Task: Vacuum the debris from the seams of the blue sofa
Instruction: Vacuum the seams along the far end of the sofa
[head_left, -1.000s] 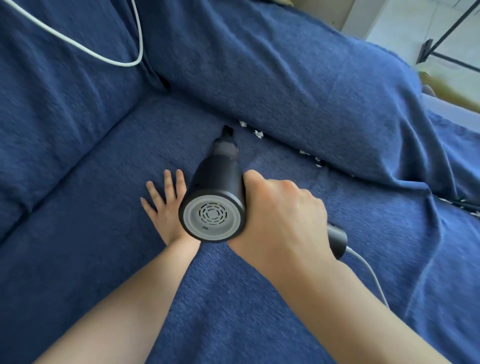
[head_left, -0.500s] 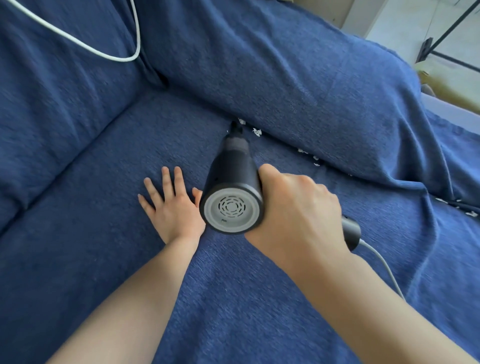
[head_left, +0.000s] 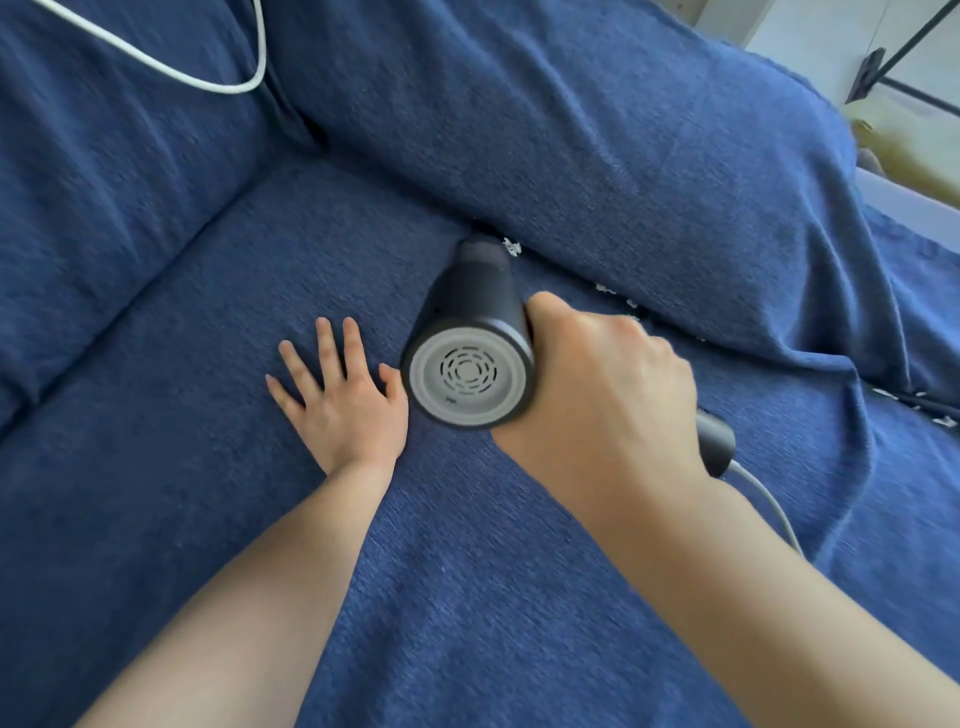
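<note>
My right hand (head_left: 608, 384) grips the handle of a black handheld vacuum (head_left: 470, 332) whose grey vented rear faces me. Its nozzle tip reaches the seam between the seat cushion (head_left: 208, 415) and the back cushion (head_left: 597, 130) of the blue sofa; the tip itself is hidden by the body. Small white debris bits (head_left: 511, 247) lie in the seam just right of the nozzle, and more debris (head_left: 615, 296) sits further right along it. My left hand (head_left: 343, 405) rests flat on the seat, fingers spread, left of the vacuum.
A white cable (head_left: 171, 73) loops over the left cushion at the top. The vacuum's grey cord (head_left: 763, 504) trails from the handle to the right. More white bits (head_left: 914, 402) lie in a fold at the far right. Floor and a dark metal frame (head_left: 883, 62) show at the top right.
My right hand has pushed the vacuum forward and to the right, so its nozzle went from short of the seam into it. My left hand stayed flat on the seat.
</note>
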